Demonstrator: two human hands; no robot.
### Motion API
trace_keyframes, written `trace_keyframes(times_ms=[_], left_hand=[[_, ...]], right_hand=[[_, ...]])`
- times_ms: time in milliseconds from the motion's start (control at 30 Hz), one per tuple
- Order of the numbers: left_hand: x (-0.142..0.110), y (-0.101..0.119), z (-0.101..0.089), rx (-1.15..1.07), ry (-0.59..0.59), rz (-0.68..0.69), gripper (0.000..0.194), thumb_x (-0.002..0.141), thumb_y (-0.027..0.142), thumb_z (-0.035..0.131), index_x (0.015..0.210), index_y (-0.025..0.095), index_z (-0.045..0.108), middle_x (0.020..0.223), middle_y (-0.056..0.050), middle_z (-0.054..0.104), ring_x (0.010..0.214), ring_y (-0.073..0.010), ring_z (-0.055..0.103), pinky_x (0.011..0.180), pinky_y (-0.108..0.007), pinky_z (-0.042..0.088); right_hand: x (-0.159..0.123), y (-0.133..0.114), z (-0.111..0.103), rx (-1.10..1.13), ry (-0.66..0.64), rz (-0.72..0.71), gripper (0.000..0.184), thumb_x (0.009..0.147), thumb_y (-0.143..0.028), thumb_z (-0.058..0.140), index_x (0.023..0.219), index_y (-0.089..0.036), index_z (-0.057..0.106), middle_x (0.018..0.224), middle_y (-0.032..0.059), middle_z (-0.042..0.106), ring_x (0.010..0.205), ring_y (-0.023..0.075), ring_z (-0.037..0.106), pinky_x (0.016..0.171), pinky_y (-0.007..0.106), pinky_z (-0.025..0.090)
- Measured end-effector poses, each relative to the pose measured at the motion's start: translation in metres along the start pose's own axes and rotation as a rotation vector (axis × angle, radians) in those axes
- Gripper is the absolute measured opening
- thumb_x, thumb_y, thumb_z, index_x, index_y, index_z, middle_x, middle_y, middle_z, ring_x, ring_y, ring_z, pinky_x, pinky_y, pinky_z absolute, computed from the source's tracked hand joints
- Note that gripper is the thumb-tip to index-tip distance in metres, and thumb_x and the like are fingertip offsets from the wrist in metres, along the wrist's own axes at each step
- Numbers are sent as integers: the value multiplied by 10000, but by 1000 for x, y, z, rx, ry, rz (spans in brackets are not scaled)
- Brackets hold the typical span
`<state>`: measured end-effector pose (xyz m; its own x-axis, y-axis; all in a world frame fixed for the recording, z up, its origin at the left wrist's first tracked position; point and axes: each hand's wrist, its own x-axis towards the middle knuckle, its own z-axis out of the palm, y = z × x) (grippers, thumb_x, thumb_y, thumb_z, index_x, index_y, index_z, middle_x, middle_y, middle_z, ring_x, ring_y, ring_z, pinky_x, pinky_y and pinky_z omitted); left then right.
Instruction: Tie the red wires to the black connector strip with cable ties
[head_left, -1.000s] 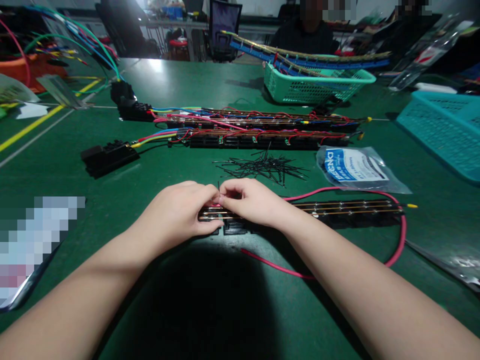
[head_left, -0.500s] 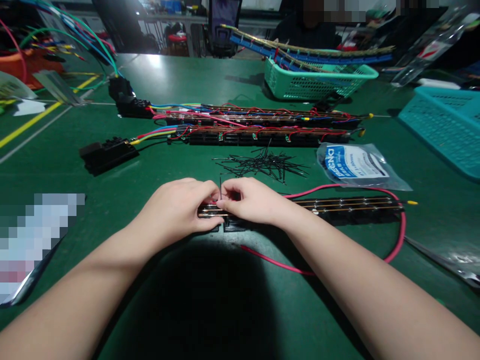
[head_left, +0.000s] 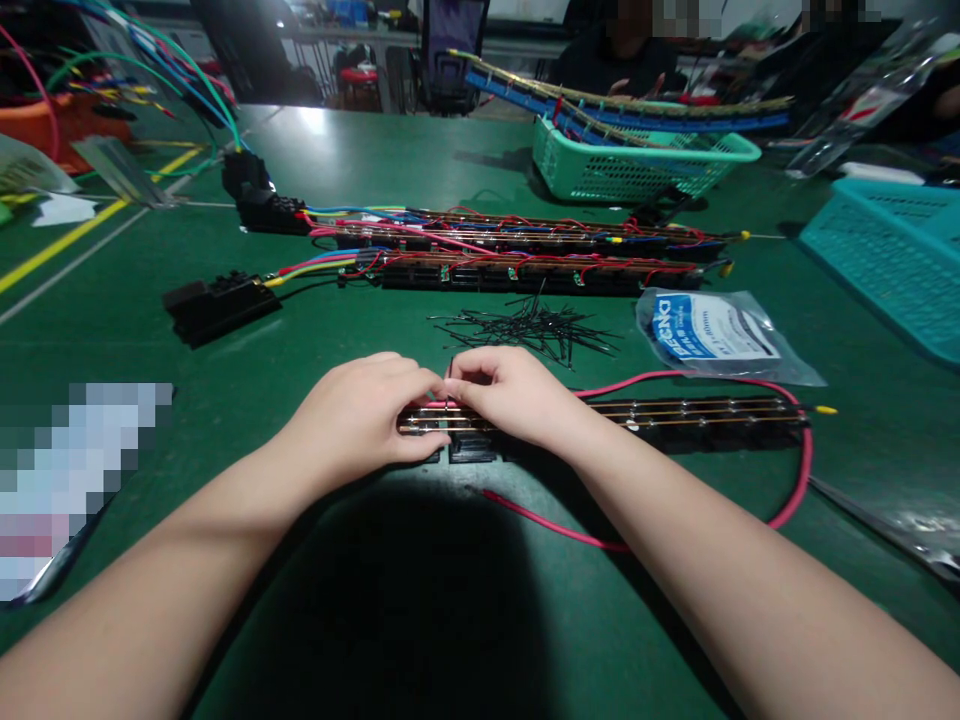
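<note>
A long black terminal strip [head_left: 697,420] with brass rails lies across the green table in front of me, and a red wire [head_left: 804,470] loops round its right end. My left hand [head_left: 360,420] rests closed on the strip's left end. My right hand [head_left: 510,395] pinches a thin black cable tie [head_left: 451,372] right beside the left hand's fingertips, over the strip. A loose heap of black cable ties [head_left: 529,333] lies just beyond my hands.
Two wired strips [head_left: 517,255] with coloured leads lie farther back, with a black block [head_left: 217,305] to their left. A plastic bag [head_left: 709,330] sits at right. A green basket [head_left: 637,165] and a teal basket [head_left: 892,260] stand behind. A person sits at the far edge.
The tie's upright end has dropped lower between my fingertips. My right hand has shifted slightly up and to the right; the left hand has stayed on the strip.
</note>
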<state>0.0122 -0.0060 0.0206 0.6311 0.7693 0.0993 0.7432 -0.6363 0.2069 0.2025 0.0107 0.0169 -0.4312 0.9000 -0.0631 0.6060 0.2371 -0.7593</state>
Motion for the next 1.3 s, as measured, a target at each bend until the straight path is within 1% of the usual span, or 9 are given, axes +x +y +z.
trace_keyframes(times_ms=[133,433,633,767,867,1000,1100,1200,1300], left_hand=[[0,0,1,-9,-9,-1,316,801,420,616,1040,216,653,867,-40,645,837,-210,583,680,-303,428],[2,1,0,-21,-28,-5,316,792,397,623,1044,208,642,887,-44,627,861,-208,567,699,-298,427],[3,1,-1,1,-34,28,315,804,402,612,1043,200,653,846,-35,614,838,-203,558,691,-299,419],[3,0,-1,11,-21,58,329,813,399,605,1085,219,652,796,-24,591,797,-197,545,662,-298,401],[2,-1,0,-5,-9,52,332,804,396,616,1088,227,646,801,-19,592,802,-196,545,665,-294,400],[1,0,2,-21,-3,20,256,788,394,626,958,204,646,816,-22,600,808,-193,543,677,-295,398],[1,0,2,-19,5,32,228,792,384,615,935,207,633,810,-21,593,795,-191,534,670,-298,387],[1,0,2,-15,15,52,218,795,375,605,930,206,627,811,-21,590,788,-188,527,669,-300,384],[1,0,2,-4,21,62,216,798,371,596,938,210,625,806,-16,591,780,-185,525,665,-300,381]], right_hand=[[0,0,0,-5,23,-1,216,827,-274,550,653,-150,586,596,-31,481,618,99,400,572,226,265],[1,2,1,-13,30,-72,189,841,-220,549,692,-136,631,628,-20,521,643,102,424,593,224,278],[3,3,1,-46,70,-98,171,835,-190,564,698,-131,648,645,-16,547,638,96,436,594,222,279],[2,2,1,-54,89,-101,162,828,-178,569,690,-130,640,649,-15,558,634,93,449,595,220,288],[1,2,0,-51,76,-82,166,830,-205,567,701,-134,643,653,-14,567,626,92,458,599,224,297],[2,3,1,12,54,-37,178,825,-257,546,728,-141,641,677,-5,584,634,103,483,605,231,322],[3,5,0,130,136,-64,118,783,-201,506,778,-152,613,730,-4,597,678,112,508,636,230,360],[2,6,-1,237,188,-85,103,735,-151,453,723,-161,555,712,-8,583,681,118,515,636,232,372],[1,5,-3,265,199,-78,125,723,-142,421,645,-166,515,669,-6,563,662,120,508,629,236,370]])
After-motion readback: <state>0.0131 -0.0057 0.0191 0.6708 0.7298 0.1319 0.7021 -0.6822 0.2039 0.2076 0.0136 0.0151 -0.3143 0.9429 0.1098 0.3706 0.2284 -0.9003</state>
